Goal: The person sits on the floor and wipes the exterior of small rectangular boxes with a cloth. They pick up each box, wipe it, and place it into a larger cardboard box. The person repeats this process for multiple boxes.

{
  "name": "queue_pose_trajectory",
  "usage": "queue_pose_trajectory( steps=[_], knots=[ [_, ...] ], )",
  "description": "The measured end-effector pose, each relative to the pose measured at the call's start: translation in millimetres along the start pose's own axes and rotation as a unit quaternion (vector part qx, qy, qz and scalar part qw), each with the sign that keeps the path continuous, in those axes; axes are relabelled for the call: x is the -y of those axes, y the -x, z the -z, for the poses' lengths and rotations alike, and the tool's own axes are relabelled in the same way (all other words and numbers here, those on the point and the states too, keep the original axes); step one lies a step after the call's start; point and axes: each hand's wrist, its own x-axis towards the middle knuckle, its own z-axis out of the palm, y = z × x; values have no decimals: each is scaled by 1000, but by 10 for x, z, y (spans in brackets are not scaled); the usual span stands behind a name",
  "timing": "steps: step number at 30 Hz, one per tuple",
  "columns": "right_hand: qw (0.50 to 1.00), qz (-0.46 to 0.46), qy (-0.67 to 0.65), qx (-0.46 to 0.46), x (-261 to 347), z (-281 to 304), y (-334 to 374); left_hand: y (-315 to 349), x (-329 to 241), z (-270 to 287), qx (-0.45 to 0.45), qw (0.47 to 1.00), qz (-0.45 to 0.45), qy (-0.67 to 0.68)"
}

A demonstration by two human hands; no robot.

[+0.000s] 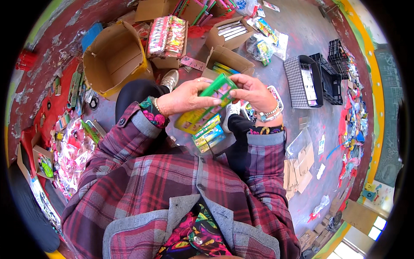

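Between my legs I hold a green and yellow printed box (202, 117), tilted, with a row of small pictures along its side. My left hand (183, 98) grips its left edge, the thumb lying across the front. On the upper right corner my right hand (253, 93) pinches the green end between thumb and fingers. Below it, between my knees, are similar yellow and teal printed packs (209, 137), partly covered by the held box. Just beyond my hands an open cardboard box (236, 59) contains yellow and green packs.
A large cardboard box (113, 58) stands open at the far left, beside a carton of colourful packets (167, 36). Black crates (325, 80) are at the right. Pink plastic-wrapped goods (73, 157) are heaped at the left, flattened cardboard (298, 172) lies at the right.
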Motion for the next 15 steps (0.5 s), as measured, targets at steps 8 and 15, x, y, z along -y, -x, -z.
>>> queue_pose_trajectory(
  steps=[8, 15],
  knots=[
    [957, 70, 28, -278, 15, 782, 193, 43, 4, 416, -302, 809, 186, 468],
    [853, 129, 319, -392, -722, 1696, -581, 28, -195, 513, -290, 750, 188, 564]
  ],
)
